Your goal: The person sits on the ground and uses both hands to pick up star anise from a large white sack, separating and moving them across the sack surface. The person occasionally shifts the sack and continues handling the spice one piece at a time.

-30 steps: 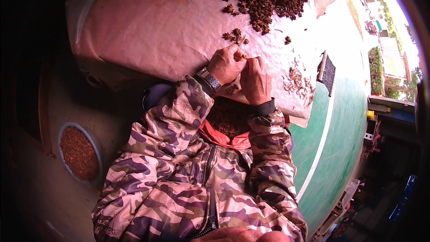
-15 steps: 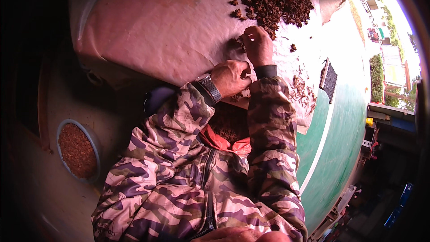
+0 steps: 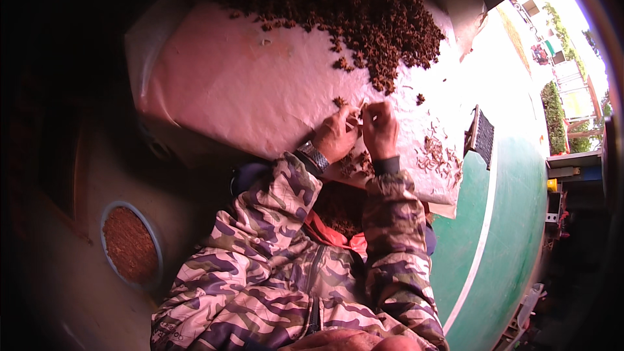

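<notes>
A broad pile of dark brown star anise covers the far part of a pale sheet-covered table. My left hand, with a watch on its wrist, is closed in a pinch at the near side of the pile. Against it, fingertip to fingertip, my right hand is pinched too. A small dark bit shows between the fingers and looks like a star anise, partly hidden. One loose star anise lies just beyond my left fingers. Below my hands, more brown pieces lie near the table edge.
Thin brown slivers are scattered on the sheet to the right. An open red bag with dark contents sits at my lap. A blue-rimmed tub of brown bits stands on the floor at left. A dark grate lies on the green floor.
My right hand has come back from the pile's edge to meet my left hand. The view has shifted, showing more of the pile.
</notes>
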The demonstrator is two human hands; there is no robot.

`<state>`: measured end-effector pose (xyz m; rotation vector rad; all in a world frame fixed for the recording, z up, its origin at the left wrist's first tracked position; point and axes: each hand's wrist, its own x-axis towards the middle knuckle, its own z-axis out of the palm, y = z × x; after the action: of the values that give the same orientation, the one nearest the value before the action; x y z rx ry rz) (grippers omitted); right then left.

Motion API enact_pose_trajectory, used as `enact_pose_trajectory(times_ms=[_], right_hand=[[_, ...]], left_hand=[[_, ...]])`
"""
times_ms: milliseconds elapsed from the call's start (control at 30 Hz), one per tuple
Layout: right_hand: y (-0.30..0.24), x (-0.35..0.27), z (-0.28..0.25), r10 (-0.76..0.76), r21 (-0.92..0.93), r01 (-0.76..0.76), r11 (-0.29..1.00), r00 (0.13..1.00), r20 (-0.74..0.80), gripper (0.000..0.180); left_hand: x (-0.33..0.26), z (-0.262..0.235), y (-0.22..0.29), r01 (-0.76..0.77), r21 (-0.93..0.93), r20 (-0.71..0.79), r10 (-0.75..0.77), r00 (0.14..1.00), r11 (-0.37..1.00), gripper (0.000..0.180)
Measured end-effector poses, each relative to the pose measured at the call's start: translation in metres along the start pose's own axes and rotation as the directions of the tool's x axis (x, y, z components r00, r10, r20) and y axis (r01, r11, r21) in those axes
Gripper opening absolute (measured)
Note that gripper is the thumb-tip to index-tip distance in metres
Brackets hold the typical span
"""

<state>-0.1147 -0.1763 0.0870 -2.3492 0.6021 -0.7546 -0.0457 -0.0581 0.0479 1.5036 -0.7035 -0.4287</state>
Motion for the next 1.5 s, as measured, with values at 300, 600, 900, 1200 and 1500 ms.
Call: enact_pose_trajectory(times_ms=[300, 600, 900, 1200, 1500], right_hand=[[0.003, -0.034, -0.008, 0.133, 0.525, -0.127, 0.842, 0.991, 0.027, 0.005], [-0.039, -0.044, -0.027, -0.125, 0.190, 0.130, 0.973, 0.991, -0.038, 0.012], [-0.042, -0.056, -0.051, -0.331, -0.086, 0.325, 0.942, 0.940, -0.078, 0.014], [0.123, -0.058, -0.155, -0.157, -0.815, -0.171, 0.553, 0.940, -0.304, 0.020], [0.070, -0.046, -0.099, -0.281, -0.619, 0.295, 0.728, 0.952, 0.124, 0.029]], left_hand=[[0.003, -0.001, -0.018, 0.301, -0.588, 0.352, -0.098, 0.931, 0.751, 0.018], [-0.004, -0.011, -0.010, 0.583, -0.744, 0.598, -0.063, 0.799, 0.326, 0.029], [-0.005, -0.005, 0.021, 0.572, -0.666, 0.489, -0.298, 0.820, 0.479, 0.015], [-0.010, -0.007, 0.021, -0.072, 0.117, 0.095, 0.061, 0.994, 0.991, 0.018], [-0.008, -0.008, 0.013, -0.166, 0.327, -0.007, 0.178, 0.984, 0.930, 0.019]])
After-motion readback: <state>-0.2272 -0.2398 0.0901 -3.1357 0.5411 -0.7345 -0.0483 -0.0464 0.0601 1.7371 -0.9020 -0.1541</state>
